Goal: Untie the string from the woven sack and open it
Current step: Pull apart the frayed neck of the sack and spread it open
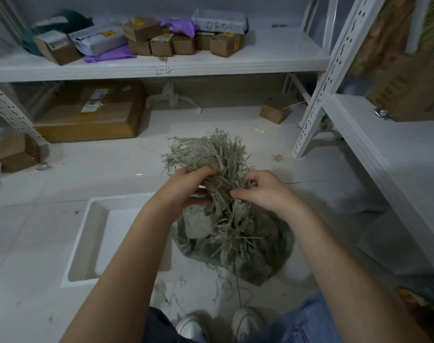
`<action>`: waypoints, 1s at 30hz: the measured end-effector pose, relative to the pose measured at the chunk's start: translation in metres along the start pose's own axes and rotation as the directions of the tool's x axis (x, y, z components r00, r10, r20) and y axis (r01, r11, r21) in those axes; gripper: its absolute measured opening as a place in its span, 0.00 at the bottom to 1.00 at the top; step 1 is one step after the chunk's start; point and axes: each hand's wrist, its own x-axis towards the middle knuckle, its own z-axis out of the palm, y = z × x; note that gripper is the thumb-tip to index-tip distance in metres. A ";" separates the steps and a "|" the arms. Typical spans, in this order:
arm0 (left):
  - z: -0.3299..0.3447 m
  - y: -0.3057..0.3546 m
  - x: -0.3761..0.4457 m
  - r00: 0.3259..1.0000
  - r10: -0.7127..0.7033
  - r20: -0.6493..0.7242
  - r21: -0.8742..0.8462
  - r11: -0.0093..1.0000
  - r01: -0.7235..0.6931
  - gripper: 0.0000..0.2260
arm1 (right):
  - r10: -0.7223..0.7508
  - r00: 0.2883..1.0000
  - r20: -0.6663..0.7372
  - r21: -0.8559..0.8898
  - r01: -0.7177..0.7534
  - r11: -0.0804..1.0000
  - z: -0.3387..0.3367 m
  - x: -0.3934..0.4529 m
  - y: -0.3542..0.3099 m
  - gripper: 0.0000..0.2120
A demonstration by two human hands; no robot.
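The left hand (186, 186) clenches the frayed neck of the woven sack (235, 238), which stands on the floor; at its three o'clock the right hand (263, 191) pinches loose fibres. The string isn't distinguishable, so tugging frayed strands could tighten the knot.

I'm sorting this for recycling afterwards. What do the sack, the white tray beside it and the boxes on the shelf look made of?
The sack looks like woven plastic strips, dull grey-green: its gathered top frays into flat, stiff strands. The tray looks like moulded plastic, with a glossy white finish and rounded corners, though enamelled metal can't be excluded. The boxes look like plain brown cardboard, matte, with labels stuck on.
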 end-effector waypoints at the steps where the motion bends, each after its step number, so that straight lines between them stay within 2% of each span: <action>1: -0.001 0.000 0.000 1.000 0.003 -0.015 -0.026 1.000 -0.004 0.19 | 0.000 1.000 0.002 0.013 0.000 1.000 -0.002 0.000 0.002 0.08; 4: -0.006 0.003 -0.001 0.996 0.001 -0.086 -0.096 0.995 -0.009 0.13 | 0.034 0.998 -0.055 0.051 -0.031 0.998 -0.008 0.003 0.004 0.10; 7: -0.014 0.002 0.001 0.981 -0.028 -0.192 -0.145 0.989 0.000 0.05 | 0.144 0.981 -0.131 0.190 -0.118 0.975 -0.017 0.013 0.013 0.07; 9: -0.019 0.000 0.003 0.970 -0.051 -0.237 -0.143 0.990 0.017 0.06 | 0.217 0.965 -0.146 0.306 -0.165 0.938 -0.021 0.018 0.017 0.08; 13: -0.026 0.000 0.003 0.956 -0.044 -0.291 -0.138 0.990 0.004 0.05 | 0.304 0.942 -0.145 0.495 -0.197 0.846 -0.030 0.024 0.022 0.04; 16: -0.037 -0.002 0.008 0.927 -0.027 -0.375 -0.116 0.993 -0.019 0.05 | 0.336 0.931 -0.143 0.539 -0.211 0.815 -0.035 0.024 0.023 0.10; 18: -0.044 -0.007 0.014 0.868 0.040 -0.495 0.056 0.998 -0.014 0.10 | 0.340 0.929 -0.143 0.550 -0.211 0.808 -0.035 0.026 0.025 0.16; 19: -0.044 -0.009 0.013 0.812 0.121 -0.571 0.254 0.967 0.034 0.13 | 0.336 0.931 -0.142 0.551 -0.207 0.808 -0.034 0.027 0.025 0.16; 20: -0.041 -0.011 0.010 0.733 0.257 -0.630 0.468 0.879 0.094 0.15 | 0.326 0.936 -0.132 0.547 -0.206 0.811 -0.032 0.025 0.023 0.16; 21: -0.035 -0.010 0.004 0.644 0.435 -0.630 0.642 0.758 0.115 0.16 | 0.322 0.940 -0.116 0.548 -0.210 0.810 -0.031 0.026 0.021 0.16; 22: -0.026 -0.007 -0.005 0.570 0.580 -0.582 0.746 0.660 0.090 0.15 | 0.326 0.940 -0.104 0.546 -0.220 0.808 -0.029 0.026 0.020 0.17; 23: -0.015 0.000 -0.014 0.539 0.658 -0.525 0.794 0.607 0.032 0.14 | 0.323 0.942 -0.095 0.552 -0.220 0.804 -0.027 0.026 0.019 0.17; 24: -0.004 0.003 -0.020 0.565 0.676 -0.472 0.806 0.591 -0.033 0.13 | 0.319 0.944 -0.089 0.556 -0.219 0.802 -0.026 0.025 0.017 0.16; 26: 0.019 0.003 -0.025 0.738 0.582 -0.342 0.813 0.578 -0.079 0.20 | 0.300 0.949 -0.093 0.551 -0.202 0.810 -0.022 0.025 0.014 0.08; 28: 0.035 -0.002 -0.022 0.919 0.345 -0.192 0.848 0.530 -0.022 0.29 | 0.301 0.949 -0.093 0.553 -0.202 0.808 -0.020 0.025 0.012 0.08; 29: 0.039 -0.004 -0.020 0.971 0.196 -0.137 0.859 0.512 0.018 0.34 | 0.300 0.949 -0.092 0.558 -0.200 0.805 -0.019 0.024 0.012 0.11; 30: 0.040 -0.005 -0.019 0.992 0.072 -0.101 0.851 0.524 0.049 0.36 | 0.301 0.949 -0.094 0.562 -0.199 0.802 -0.019 0.023 0.010 0.14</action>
